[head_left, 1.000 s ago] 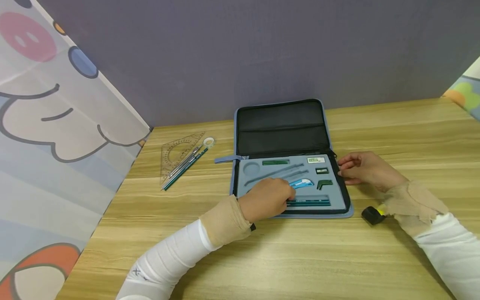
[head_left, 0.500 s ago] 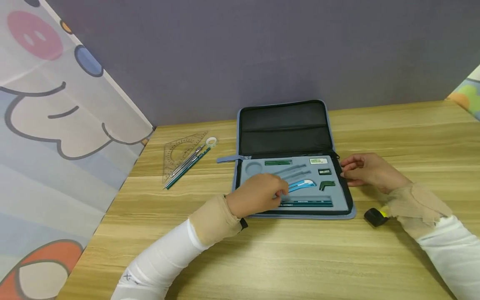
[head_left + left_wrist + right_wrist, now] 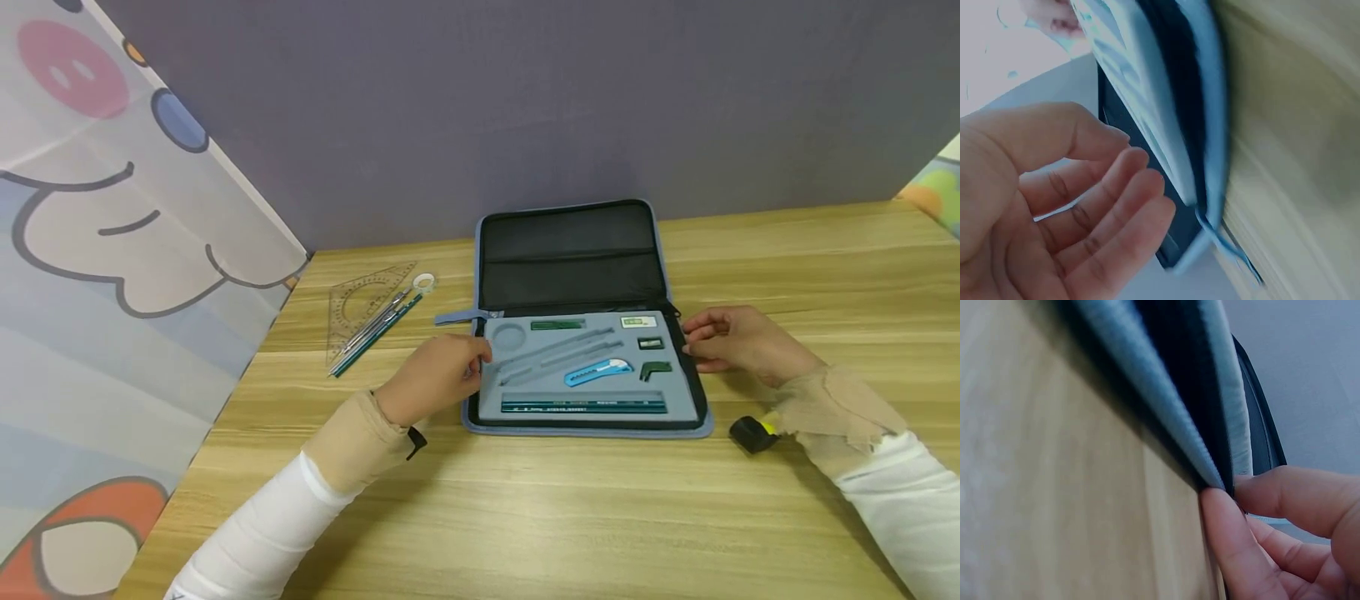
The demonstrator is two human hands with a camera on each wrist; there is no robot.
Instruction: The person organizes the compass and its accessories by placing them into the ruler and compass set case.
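Observation:
An open zip case with a grey foam tray lies on the table. My right hand pinches its right edge between thumb and fingers, as the right wrist view shows. Beside the left edge hovers my left hand, fingers loosely bent and holding nothing; in the left wrist view a small gap parts them from the rim. The tray holds a blue utility knife, dark green pencils, a sharpener, an eraser, a green angled piece and a small green container.
Left of the case lie a transparent set square, a white ring, metal drawing tools and a green pencil. A black and yellow object sits by the right wrist. A grey panel stands behind.
My left hand has moved left, from over the pencils and knife to the case's left edge, uncovering the tray. The right hand stays at the right edge.

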